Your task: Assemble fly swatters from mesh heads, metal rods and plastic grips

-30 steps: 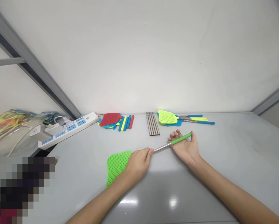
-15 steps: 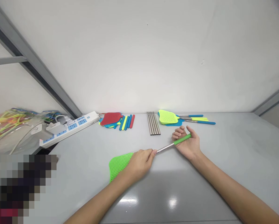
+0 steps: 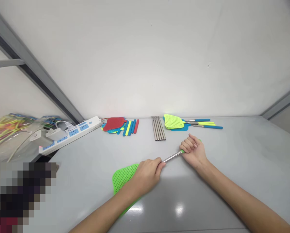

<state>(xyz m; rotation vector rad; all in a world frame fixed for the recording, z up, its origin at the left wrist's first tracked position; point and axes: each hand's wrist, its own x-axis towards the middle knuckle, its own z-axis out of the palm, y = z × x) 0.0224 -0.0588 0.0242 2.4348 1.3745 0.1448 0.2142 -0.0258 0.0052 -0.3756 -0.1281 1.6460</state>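
A green fly swatter (image 3: 123, 178) is held between my two hands above the grey table. My left hand (image 3: 148, 172) is closed round it where the mesh head meets the metal rod, and my forearm covers part of the head. The bare metal rod shows between the hands. My right hand (image 3: 192, 149) wraps its fingers round the green grip at the other end; only small bits of the grip show past the fist.
Behind the hands lie several metal tubes (image 3: 158, 128). Swatters with a yellow mesh head (image 3: 174, 122) on top lie at right. Further left are coloured grips (image 3: 131, 127), a red swatter head (image 3: 114, 124) on a pile, a power strip (image 3: 72, 134) and a plastic bag (image 3: 11, 136).
My right hand has closed its fingers round the green grip, which lay across the open palm before. My left hand keeps its hold, and more of the green head shows below my forearm.
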